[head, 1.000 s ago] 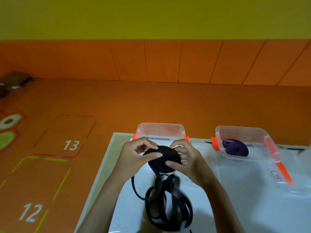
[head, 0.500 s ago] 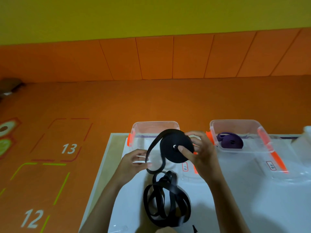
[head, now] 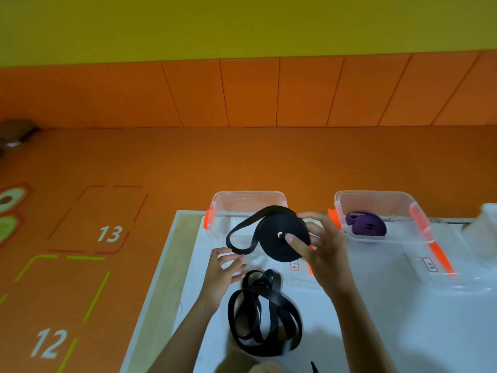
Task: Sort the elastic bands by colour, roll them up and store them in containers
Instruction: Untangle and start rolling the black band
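Observation:
My right hand [head: 321, 251] grips a rolled black elastic band [head: 277, 234], thumb on its centre, held up in front of an empty clear container [head: 223, 200] with orange clips. A loose tail of the roll loops out to the left. My left hand [head: 223, 275] is open just below that loop, fingers apart, holding nothing. A loose pile of black band [head: 262, 319] lies on the white table [head: 403, 332] below the hands. A second clear container [head: 376, 197] at the right holds a rolled purple band [head: 367, 226].
A clear lid [head: 441, 267] with an orange clip lies in front of the right container, and another lid lies under my right hand. A white object [head: 484, 222] sits at the far right edge. The table's left edge borders an orange floor with numbered markings.
My right hand lifted the black roll up and to the right, towards the left container. My left hand let go of the roll and dropped below its loose tail.

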Motion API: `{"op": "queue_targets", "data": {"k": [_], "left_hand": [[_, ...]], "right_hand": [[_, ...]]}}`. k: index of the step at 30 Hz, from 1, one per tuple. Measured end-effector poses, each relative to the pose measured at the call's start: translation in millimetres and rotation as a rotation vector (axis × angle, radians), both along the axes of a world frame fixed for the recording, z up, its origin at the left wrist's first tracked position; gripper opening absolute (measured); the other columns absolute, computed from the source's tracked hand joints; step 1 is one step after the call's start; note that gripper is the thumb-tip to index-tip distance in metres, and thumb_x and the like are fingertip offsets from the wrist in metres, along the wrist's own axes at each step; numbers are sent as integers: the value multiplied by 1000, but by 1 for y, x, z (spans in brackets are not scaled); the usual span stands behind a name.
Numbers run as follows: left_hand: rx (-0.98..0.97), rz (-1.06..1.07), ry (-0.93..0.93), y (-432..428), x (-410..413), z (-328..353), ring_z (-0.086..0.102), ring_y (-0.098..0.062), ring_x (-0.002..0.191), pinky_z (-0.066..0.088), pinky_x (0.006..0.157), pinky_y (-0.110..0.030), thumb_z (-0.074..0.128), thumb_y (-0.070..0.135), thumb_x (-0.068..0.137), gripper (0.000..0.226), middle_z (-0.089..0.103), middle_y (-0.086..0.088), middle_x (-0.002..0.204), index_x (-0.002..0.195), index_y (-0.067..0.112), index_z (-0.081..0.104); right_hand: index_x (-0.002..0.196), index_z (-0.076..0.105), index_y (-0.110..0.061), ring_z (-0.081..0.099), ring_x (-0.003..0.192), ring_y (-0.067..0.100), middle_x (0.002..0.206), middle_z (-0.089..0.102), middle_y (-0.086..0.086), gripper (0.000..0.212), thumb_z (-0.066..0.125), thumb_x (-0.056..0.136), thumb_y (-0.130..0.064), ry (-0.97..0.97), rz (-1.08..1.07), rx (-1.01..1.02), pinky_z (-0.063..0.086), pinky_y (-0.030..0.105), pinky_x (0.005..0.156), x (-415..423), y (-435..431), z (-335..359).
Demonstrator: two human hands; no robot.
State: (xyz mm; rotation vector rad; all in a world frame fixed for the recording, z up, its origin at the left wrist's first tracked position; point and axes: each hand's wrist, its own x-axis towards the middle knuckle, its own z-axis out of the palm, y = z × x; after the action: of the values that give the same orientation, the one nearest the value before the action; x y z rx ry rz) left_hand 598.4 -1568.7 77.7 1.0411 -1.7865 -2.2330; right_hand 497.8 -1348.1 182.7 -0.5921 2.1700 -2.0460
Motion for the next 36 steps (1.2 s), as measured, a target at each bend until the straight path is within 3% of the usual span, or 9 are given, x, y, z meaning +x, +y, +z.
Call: {"op": "queue_targets", "data": {"k": [4,9,14,19,24,26,29,32,36], "left_hand": [[-13,187,23,4,-5,-2,78,-39,94,62,95,-49,76,2,95,26,66,-31,117,97,5,50],[84,119,60,-5,15,-5,78,-37,99,64,85,-35,79,9,93,28,77,-24,111,111,0,61],[299,-35,134,-26,47,-6,73,-31,112,62,95,-41,75,25,92,35,75,-19,117,115,-1,68],[524,-8,203,-33,71,-7,65,-32,131,61,98,-48,64,23,99,32,68,-16,136,123,1,66],[655,-99,353,-29,102,-14,51,-34,146,41,117,-63,69,26,102,25,60,-21,144,110,2,73],[601,-72,340,-26,108,-13,56,-33,142,43,116,-63,70,35,101,31,63,-20,141,107,4,70],[313,-87,163,-18,116,-9,66,-25,131,54,109,-48,84,51,85,60,70,-8,137,115,3,67],[99,-181,54,-10,125,-6,67,-23,128,60,98,-33,79,49,89,46,72,-3,134,121,17,76],[49,-242,-52,0,127,0,69,-16,124,57,100,-35,76,39,95,32,74,3,131,126,33,74]], "right_hand": [[117,60,-20,79,96,25,101,81,0,43,81,87,4,-7,7,-2,66,54,72,7,3,2],[115,62,-27,79,95,26,100,80,3,45,80,88,3,-43,-54,-40,66,53,71,13,20,3],[108,63,-42,78,90,17,94,79,-8,50,81,87,-1,-116,-227,0,66,54,66,18,32,-7],[114,65,-37,79,86,20,91,80,-7,47,84,85,-5,-144,-245,55,66,55,65,36,39,-18],[112,65,-39,78,85,17,91,80,-10,47,84,84,-7,-138,-265,85,66,51,66,53,43,-20],[111,65,-40,78,86,15,92,79,-13,46,84,85,-7,-115,-255,81,67,40,64,59,48,-18],[109,64,-43,77,88,10,94,77,-20,48,83,86,-6,-24,-210,115,63,25,63,73,55,-13],[111,62,-44,76,90,8,98,75,-24,48,83,87,-7,36,-188,153,62,22,66,86,60,-12],[110,62,-46,74,90,5,99,73,-25,49,82,87,-8,115,-152,235,59,18,68,95,65,-9]]}}
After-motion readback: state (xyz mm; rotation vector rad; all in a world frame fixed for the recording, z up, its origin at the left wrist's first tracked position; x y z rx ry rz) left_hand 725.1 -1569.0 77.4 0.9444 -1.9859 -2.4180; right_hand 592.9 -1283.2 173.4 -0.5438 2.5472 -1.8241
